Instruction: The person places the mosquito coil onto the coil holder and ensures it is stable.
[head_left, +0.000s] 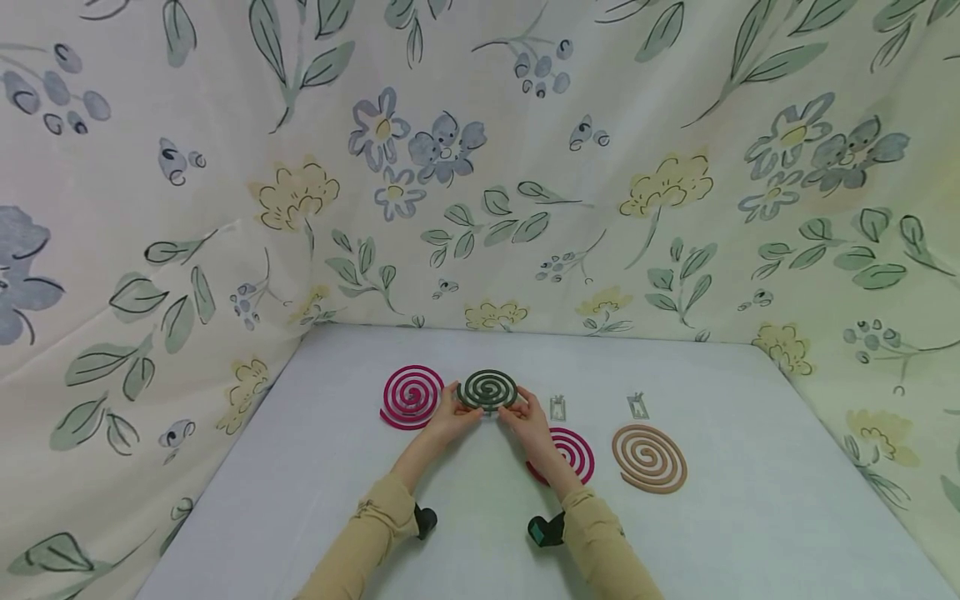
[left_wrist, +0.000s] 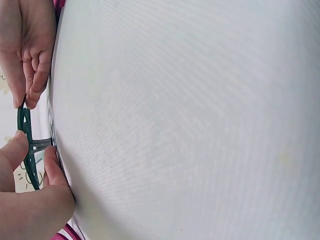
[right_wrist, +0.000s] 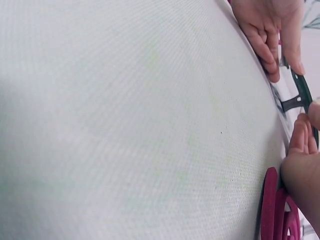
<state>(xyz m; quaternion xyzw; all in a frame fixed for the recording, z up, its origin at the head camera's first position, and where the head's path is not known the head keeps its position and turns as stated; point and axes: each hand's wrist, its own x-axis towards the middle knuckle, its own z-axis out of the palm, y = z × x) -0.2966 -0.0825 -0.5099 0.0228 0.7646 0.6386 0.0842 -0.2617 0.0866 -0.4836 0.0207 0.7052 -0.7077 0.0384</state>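
Note:
A dark green mosquito coil [head_left: 488, 388] is held flat between my two hands, slightly above the table. My left hand [head_left: 450, 417] pinches its left edge, thumb on top and fingers lower down. On the opposite edge, my right hand [head_left: 528, 418] grips it the same way. Below the coil's middle, a small metal stand [left_wrist: 42, 145] reaches down to the table in the left wrist view. The right wrist view shows this stand meeting the coil's underside, partly hidden by fingers.
A magenta coil [head_left: 412, 397] lies left of the hands. Another magenta coil [head_left: 579, 460] is partly covered by the right forearm. Farther right is a tan coil [head_left: 649, 459]. Two flat metal stands [head_left: 558, 407] lie behind these. Floral cloth [head_left: 495, 250] hangs around the table.

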